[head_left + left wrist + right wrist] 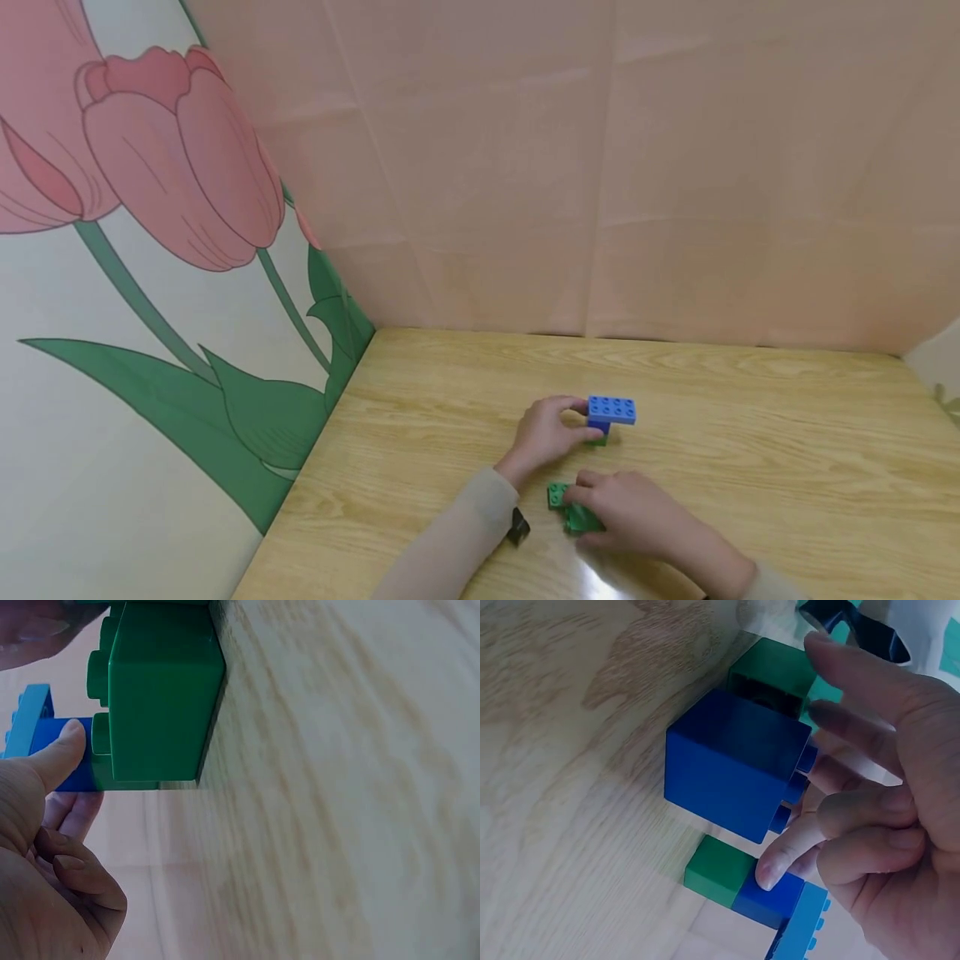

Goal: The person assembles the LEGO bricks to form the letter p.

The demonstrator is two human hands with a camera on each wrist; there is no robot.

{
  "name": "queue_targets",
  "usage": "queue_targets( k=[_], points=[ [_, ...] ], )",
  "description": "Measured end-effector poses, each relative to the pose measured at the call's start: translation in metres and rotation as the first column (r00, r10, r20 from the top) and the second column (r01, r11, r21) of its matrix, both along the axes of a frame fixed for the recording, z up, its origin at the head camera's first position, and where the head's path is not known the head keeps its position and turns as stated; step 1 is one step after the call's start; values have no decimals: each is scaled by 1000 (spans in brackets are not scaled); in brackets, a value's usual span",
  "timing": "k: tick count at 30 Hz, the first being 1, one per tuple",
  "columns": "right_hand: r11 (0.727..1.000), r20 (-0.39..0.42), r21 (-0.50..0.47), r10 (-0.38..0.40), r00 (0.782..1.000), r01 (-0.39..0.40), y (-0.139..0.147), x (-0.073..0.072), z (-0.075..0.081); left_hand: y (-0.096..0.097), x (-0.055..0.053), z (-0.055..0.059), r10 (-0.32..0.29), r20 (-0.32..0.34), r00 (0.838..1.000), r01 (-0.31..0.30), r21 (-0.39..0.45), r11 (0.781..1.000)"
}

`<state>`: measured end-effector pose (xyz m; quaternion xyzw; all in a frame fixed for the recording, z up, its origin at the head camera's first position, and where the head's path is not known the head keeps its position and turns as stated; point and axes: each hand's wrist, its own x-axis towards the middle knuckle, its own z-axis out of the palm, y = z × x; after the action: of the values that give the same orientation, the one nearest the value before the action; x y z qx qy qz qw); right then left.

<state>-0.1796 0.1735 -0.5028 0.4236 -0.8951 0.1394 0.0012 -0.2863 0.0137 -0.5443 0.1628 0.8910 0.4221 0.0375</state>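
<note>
My left hand (546, 433) pinches a small stack between thumb and fingers. It has a light blue plate (612, 408) on top, overhanging to the right, a darker blue brick (769, 892) in the middle and a green brick (720, 871) at the bottom. Nearer the front, my right hand (637, 512) pinches a green brick (772, 675), its hollow underside showing in the right wrist view. Beside it, another green brick (161, 697) stands on the table, studs up. A blue brick (735, 765) close to the right hand is hidden in the head view.
The wood-grain table (750, 433) runs back to a pink cloth wall (480, 167). A tulip-print panel (172, 283) borders its left side. A black strap piece (518, 527) shows at the left sleeve.
</note>
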Motion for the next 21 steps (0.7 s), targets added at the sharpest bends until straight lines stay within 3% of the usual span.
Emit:
queue_targets(
  k=[11,21],
  points=[
    [998,-6,61,-25,1000,26,-6,0,2,0,2,2,2,2,1000,-2,-4,1000],
    [996,43,84,-40,998,36,-6,2,4,1,2,1,3,8,1000,-3,5,1000]
  ],
)
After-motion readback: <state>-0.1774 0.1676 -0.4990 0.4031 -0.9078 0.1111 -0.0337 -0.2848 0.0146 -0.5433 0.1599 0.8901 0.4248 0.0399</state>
